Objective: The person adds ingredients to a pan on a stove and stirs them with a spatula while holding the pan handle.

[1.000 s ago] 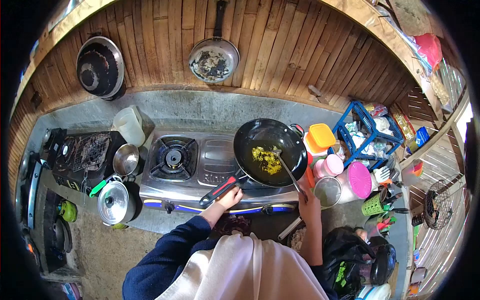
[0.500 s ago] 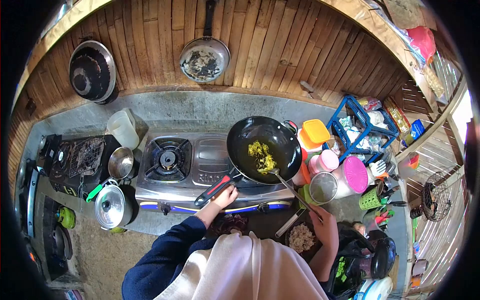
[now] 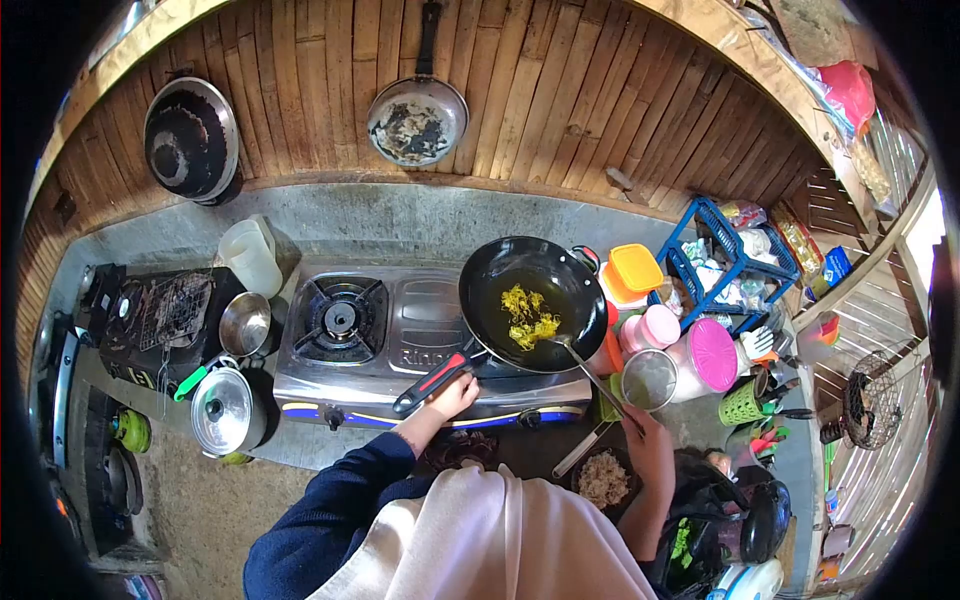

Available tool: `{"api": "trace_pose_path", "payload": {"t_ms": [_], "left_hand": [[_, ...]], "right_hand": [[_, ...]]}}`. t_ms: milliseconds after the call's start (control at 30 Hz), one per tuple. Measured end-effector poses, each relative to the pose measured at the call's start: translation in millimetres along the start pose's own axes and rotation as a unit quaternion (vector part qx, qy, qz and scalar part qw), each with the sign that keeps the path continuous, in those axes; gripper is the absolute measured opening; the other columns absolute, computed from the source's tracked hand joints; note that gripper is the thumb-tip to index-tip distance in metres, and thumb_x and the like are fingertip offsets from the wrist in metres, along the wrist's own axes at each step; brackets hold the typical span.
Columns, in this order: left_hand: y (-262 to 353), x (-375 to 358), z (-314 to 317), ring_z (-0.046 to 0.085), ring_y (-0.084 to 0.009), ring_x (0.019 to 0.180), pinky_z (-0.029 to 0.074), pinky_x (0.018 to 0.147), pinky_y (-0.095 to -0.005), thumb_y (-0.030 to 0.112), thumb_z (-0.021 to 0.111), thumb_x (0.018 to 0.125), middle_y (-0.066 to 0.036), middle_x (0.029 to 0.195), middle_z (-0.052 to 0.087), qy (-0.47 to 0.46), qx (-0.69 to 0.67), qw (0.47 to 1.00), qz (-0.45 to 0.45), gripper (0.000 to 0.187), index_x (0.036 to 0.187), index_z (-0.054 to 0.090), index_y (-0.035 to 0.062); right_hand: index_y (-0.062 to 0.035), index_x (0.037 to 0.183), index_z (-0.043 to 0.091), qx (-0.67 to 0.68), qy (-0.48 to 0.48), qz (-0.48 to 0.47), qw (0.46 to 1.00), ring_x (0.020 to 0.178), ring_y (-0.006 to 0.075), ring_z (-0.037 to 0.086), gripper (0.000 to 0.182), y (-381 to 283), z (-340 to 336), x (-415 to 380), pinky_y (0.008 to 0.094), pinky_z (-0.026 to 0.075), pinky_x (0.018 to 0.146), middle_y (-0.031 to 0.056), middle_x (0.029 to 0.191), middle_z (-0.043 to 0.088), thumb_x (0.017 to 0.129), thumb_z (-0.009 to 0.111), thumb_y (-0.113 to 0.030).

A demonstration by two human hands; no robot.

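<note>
A black wok (image 3: 510,270) with a little oil and some yellow shredded food (image 3: 530,317) sits over the right side of the stove. My left hand (image 3: 455,396) is closed at the wok's black-and-red handle (image 3: 436,380); the handle partly hides its fingers. In my right hand (image 3: 646,437) is a long metal spatula (image 3: 592,378), gripped by its upper end. Its head dips into the wok, touching the food's lower right edge. Below the wok, near my right hand, is a dark bowl of pale crumbly food (image 3: 603,478).
The stove's left burner (image 3: 340,318) has no pan. A lidded pot (image 3: 228,412) and a small saucepan (image 3: 245,324) stand left. Plastic containers (image 3: 708,356) and a blue rack (image 3: 725,255) crowd the right. A black plastic bag (image 3: 695,520) lies near my right forearm.
The spatula head has shifted slightly right in the wok, and the yellow food lies a little more spread out. My left hand stays at the handle. The whole view has shifted slightly.
</note>
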State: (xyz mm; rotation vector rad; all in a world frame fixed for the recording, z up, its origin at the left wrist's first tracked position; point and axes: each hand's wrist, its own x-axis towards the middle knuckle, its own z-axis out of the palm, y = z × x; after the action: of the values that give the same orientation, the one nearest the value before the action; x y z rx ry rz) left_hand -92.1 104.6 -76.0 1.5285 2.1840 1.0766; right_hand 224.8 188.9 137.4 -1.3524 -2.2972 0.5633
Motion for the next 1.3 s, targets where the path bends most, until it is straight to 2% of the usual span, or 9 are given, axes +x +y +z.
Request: {"api": "trace_pose_path", "payload": {"t_ms": [133,200,367,500,567,800,867,1100,1300], "left_hand": [[-6.3,0.3,6.2,0.062,-0.0331,0.072,0.049,0.067,-0.0408,0.027,0.053,0.084,-0.016,0.077,0.062,0.007,0.002,1.0,0.009,0.027,0.086,0.063,0.0024],[-3.9,0.1,6.6,0.059,-0.0292,0.058,0.045,0.053,-0.0398,0.03,0.054,0.085,-0.013,0.066,0.06,0.062,0.003,0.998,0.03,0.028,0.075,0.062,0.0048],[-7.6,0.5,8.2,0.061,-0.0305,0.065,0.046,0.057,-0.0418,0.031,0.052,0.085,-0.014,0.072,0.062,0.043,-0.007,0.999,0.026,0.029,0.078,0.063,0.0053],[-10.5,3.0,8.0,0.06,-0.034,0.066,0.047,0.063,-0.0426,0.027,0.053,0.084,-0.017,0.069,0.059,0.034,0.019,0.998,0.041,0.027,0.077,0.06,0.002],[-15.3,2.9,13.2,0.06,-0.0319,0.065,0.046,0.059,-0.0413,0.03,0.051,0.086,-0.015,0.07,0.061,0.039,0.017,0.998,0.048,0.029,0.073,0.06,0.0051],[-10.1,2.4,9.3,0.06,-0.0324,0.066,0.047,0.061,-0.0422,0.029,0.051,0.085,-0.015,0.071,0.06,0.067,0.027,0.995,0.069,0.028,0.073,0.06,0.0052],[-12.1,2.5,10.8,0.06,-0.0325,0.066,0.047,0.061,-0.0423,0.029,0.052,0.085,-0.015,0.072,0.06,0.068,0.032,0.995,0.068,0.028,0.073,0.06,0.005],[-8.0,2.1,6.4,0.06,-0.0328,0.066,0.048,0.061,-0.0424,0.029,0.052,0.084,-0.015,0.072,0.06,0.052,0.037,0.996,0.057,0.028,0.075,0.062,0.0049],[-2.1,0.2,4.5,0.061,-0.0311,0.065,0.047,0.059,-0.0406,0.031,0.053,0.084,-0.014,0.072,0.061,0.048,0.008,0.999,0.02,0.028,0.077,0.063,0.0055]], "right_hand": [[-0.0027,0.109,0.061,0.046,-0.004,-0.011,0.999,0.084,0.03,0.066,0.025,2.5,29.5,14.0,0.0348,0.049,0.074,0.0218,0.089,0.065,0.086,0.058,-0.009],[-0.0031,0.111,0.061,0.064,-0.002,-0.023,0.998,0.084,0.03,0.065,0.026,7.1,46.4,24.2,0.0347,0.049,0.074,0.0218,0.089,0.064,0.086,0.058,-0.009],[-0.0025,0.112,0.059,0.209,0.009,-0.046,0.977,0.085,0.0267,0.065,0.025,18.0,92.1,51.6,0.033,0.049,0.073,0.0173,0.092,0.066,0.088,0.056,-0.011],[-0.0023,0.114,0.058,0.182,-0.013,-0.017,0.983,0.083,0.0224,0.065,0.026,12.2,101.2,66.7,0.0296,0.048,0.074,0.0158,0.091,0.065,0.089,0.056,-0.011],[-0.0027,0.114,0.058,0.236,0.049,-0.073,0.968,0.084,0.0217,0.064,0.026,21.1,116.0,74.3,0.0286,0.048,0.075,0.0152,0.091,0.065,0.089,0.056,-0.01],[-0.0012,0.11,0.059,0.162,0.05,-0.054,0.984,0.087,0.0244,0.065,0.024,-5.7,100.3,74.0,0.0299,0.048,0.076,0.017,0.092,0.066,0.087,0.057,-0.01],[-0.0043,0.109,0.06,0.117,0.059,-0.072,0.989,0.079,0.0328,0.066,0.024,-8.5,95.8,69.2,0.0365,0.051,0.068,0.0188,0.086,0.066,0.087,0.058,-0.013],[-0.009,0.106,0.064,0.069,0.038,-0.043,0.996,0.075,0.0336,0.065,0.022,-10.7,71.3,41.5,0.0368,0.05,0.065,0.0187,0.082,0.065,0.086,0.058,-0.014],[-0.0078,0.103,0.066,0.094,0.024,0.015,0.995,0.072,0.0276,0.067,0.022,-18.2,32.2,10.3,0.0334,0.05,0.066,0.0182,0.079,0.065,0.082,0.063,-0.014]]}}
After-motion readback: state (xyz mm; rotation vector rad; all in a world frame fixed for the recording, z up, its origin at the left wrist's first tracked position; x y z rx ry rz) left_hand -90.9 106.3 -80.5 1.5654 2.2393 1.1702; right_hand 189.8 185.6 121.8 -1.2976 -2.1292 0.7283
